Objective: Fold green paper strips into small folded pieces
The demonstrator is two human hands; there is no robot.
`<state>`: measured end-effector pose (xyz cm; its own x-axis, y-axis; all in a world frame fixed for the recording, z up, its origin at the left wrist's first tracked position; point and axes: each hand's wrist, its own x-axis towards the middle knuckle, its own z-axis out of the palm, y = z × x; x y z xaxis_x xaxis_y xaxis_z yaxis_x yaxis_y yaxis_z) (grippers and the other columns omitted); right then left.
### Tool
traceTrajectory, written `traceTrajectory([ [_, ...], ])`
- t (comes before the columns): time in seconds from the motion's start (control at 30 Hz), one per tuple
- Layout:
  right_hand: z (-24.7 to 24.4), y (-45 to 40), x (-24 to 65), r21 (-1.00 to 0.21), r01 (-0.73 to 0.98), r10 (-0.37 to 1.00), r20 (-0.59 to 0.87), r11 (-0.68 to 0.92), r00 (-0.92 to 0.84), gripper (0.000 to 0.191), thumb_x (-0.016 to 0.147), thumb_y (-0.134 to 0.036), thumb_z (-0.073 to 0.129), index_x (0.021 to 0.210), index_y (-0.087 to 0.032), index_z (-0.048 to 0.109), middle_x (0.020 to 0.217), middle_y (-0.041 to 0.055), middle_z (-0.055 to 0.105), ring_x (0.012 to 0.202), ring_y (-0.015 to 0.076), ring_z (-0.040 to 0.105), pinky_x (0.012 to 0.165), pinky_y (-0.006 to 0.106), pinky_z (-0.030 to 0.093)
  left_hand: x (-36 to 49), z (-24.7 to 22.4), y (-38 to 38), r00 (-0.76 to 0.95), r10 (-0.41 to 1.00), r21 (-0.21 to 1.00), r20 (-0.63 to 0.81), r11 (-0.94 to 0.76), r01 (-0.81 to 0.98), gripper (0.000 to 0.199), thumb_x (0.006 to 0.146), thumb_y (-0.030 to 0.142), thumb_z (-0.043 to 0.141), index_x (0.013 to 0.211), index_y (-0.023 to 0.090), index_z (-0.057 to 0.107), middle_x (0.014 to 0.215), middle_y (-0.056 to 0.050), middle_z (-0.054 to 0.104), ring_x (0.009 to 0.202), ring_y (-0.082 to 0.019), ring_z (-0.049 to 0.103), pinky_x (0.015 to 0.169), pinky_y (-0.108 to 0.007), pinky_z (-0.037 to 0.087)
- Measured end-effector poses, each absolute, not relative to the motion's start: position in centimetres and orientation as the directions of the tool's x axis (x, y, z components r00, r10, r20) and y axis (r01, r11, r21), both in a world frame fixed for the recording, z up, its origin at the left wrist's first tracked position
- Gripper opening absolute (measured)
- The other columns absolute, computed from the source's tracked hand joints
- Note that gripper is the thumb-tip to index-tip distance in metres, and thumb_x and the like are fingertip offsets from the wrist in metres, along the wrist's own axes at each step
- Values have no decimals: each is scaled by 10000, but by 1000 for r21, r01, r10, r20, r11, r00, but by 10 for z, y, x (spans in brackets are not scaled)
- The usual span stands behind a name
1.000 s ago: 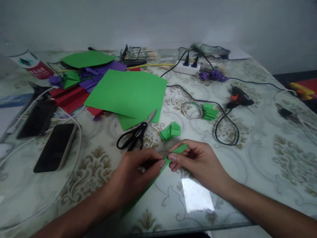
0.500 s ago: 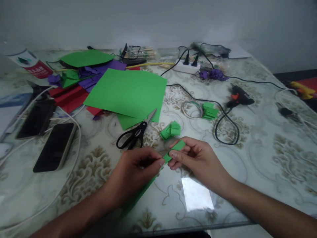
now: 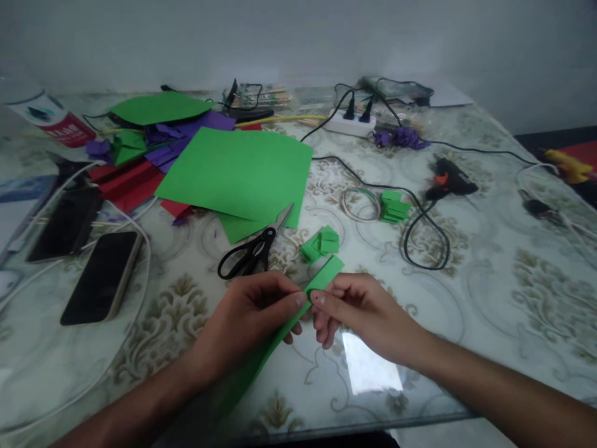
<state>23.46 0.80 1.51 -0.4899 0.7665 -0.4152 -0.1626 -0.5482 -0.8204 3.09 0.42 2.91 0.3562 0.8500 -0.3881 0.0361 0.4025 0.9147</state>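
A long, narrow green paper strip (image 3: 328, 271) runs diagonally between my hands, its upper end free and its lower part slanting down toward the table's front edge. My left hand (image 3: 261, 317) pinches the strip between thumb and fingers. Close beside it, my right hand (image 3: 357, 309) grips the strip's edge with thumb and fingertips. Just beyond the strip lie folded green paper pieces (image 3: 321, 244). Black-handled scissors (image 3: 255, 246) rest behind my left hand, their blades touching a large green sheet (image 3: 237, 174).
Two phones (image 3: 101, 277) (image 3: 65, 223) and white cables lie at left. Red and purple papers (image 3: 133, 186) are at back left. A power strip (image 3: 349, 123), tape ring (image 3: 360, 205), green bundle (image 3: 394, 206) and black glue gun (image 3: 451, 179) with its cord are behind and right.
My right hand has shifted slightly down and left along the strip, closer to my left hand. More of the strip's upper end now shows.
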Motion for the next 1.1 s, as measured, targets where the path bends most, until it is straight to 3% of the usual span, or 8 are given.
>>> traceTrajectory([
  [0.7,19,9,238,-817,-164,751,-403,-553,-523,431,821,-548,837,756,-127,773,700,49,756,579,137,715,590,251,595,29,27,5,367,843,909,-393,417,14,158,906,242,744,771,160,733,664,21,715,569,-89,646,541,-158,526],
  [1.1,10,9,235,-890,-176,849,-319,-421,-422,285,743,-360,940,807,-158,749,653,-13,722,594,120,688,579,225,606,32,26,2,327,901,956,-287,248,155,147,870,232,731,740,163,721,692,16,734,658,-110,644,615,-177,482],
])
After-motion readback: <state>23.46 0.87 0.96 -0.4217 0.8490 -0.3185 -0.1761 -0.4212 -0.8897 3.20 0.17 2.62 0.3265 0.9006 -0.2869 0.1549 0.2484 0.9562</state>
